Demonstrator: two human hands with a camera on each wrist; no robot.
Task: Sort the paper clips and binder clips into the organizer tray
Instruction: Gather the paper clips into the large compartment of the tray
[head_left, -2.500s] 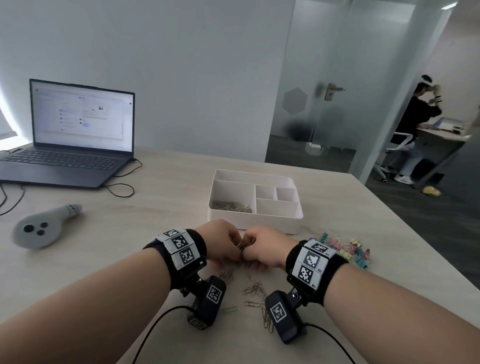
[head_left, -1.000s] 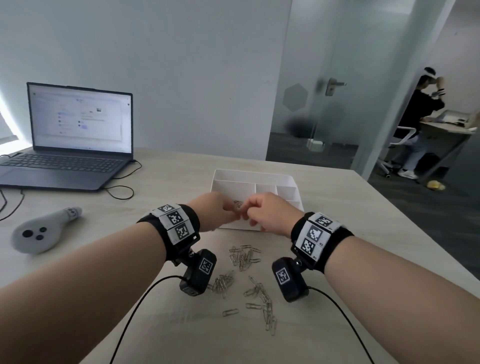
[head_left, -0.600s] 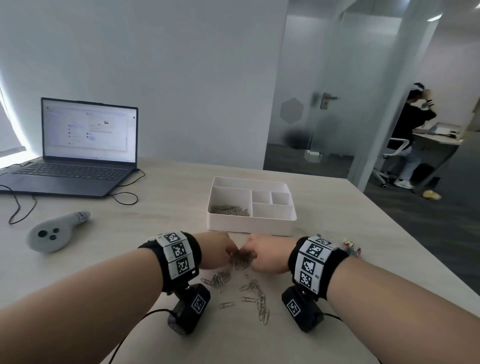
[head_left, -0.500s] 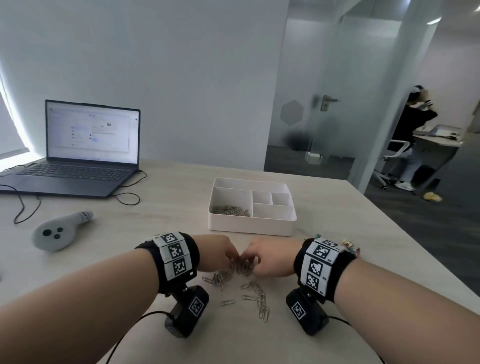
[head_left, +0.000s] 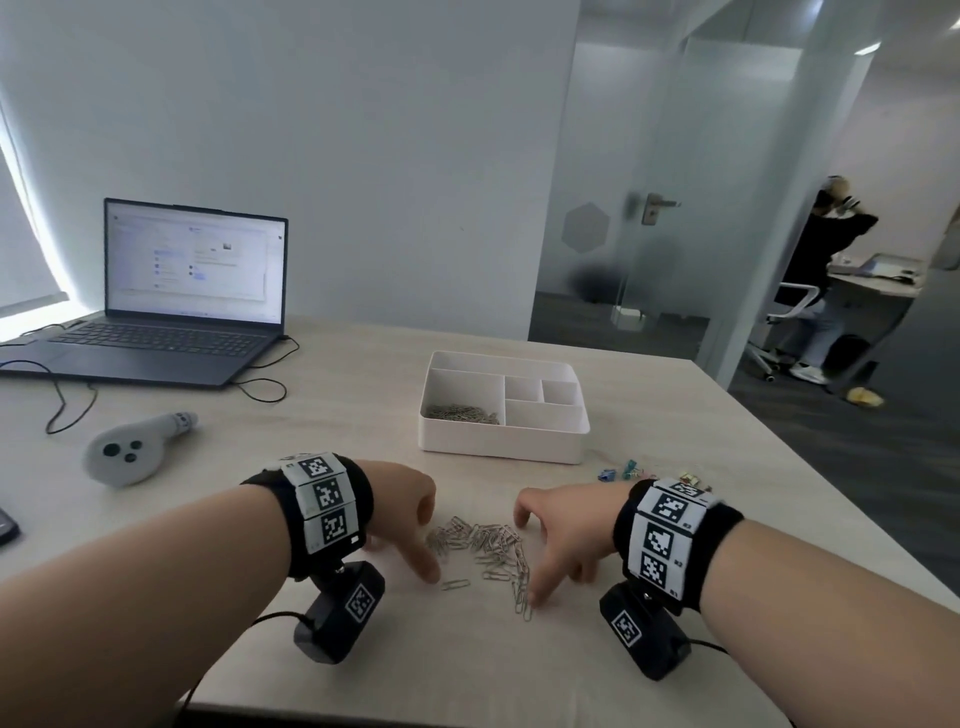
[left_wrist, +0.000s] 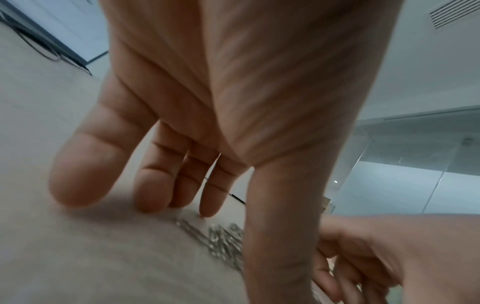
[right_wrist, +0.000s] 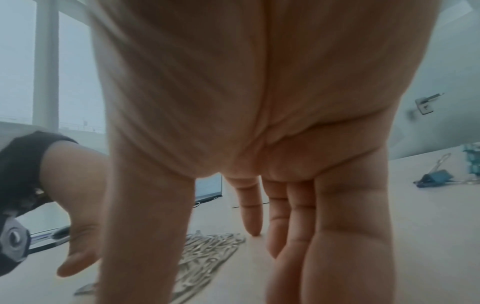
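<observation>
A loose heap of silver paper clips lies on the table between my two hands. My left hand is spread open at the heap's left side, fingers straight and down on the table. My right hand is spread open at the right side, its thumb tip by the nearest clips. Neither hand holds anything. The heap of paper clips shows between thumb and fingers in the right wrist view. The white organizer tray stands beyond, with paper clips in its large left compartment. Coloured binder clips lie right of the tray, partly behind my right wrist.
An open laptop with cables stands at the far left. A grey handheld controller lies left of my left arm. The table's right edge runs close to my right arm. A person sits at a desk beyond the glass wall.
My hands came back from the tray to the table, pushed the scattered clips together, and have now spread apart and opened on either side of the heap.
</observation>
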